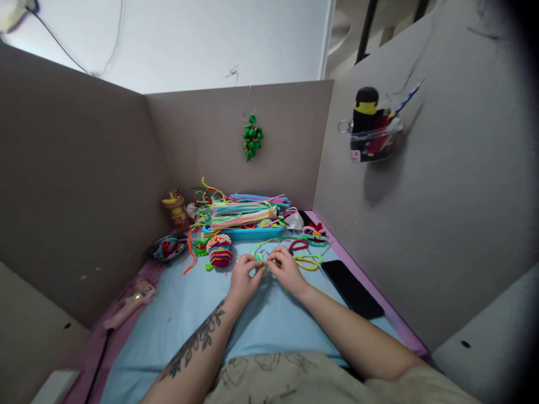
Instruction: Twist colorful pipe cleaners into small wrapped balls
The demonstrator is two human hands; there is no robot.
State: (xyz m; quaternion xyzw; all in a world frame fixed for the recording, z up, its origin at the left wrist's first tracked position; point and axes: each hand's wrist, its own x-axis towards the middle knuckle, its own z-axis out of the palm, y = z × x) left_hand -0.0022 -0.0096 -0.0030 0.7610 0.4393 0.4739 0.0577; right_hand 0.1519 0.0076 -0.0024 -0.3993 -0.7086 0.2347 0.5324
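My left hand and my right hand meet above the blue cloth, with thumbs and fingertips pinched together. Between them shows a bit of green pipe cleaner, mostly hidden by the fingers. Just beyond the hands lie bent pipe cleaners, a yellow loop and a dark red loop among them. To the left of my left hand stands a striped, rainbow-coloured pipe cleaner piece with a pale ruffled top.
Bundles of pipe cleaners fill a blue tray at the back. A dark bowl and a pink glue gun are at left, a black phone at right. Grey panels enclose three sides; a clear holder hangs on the right one.
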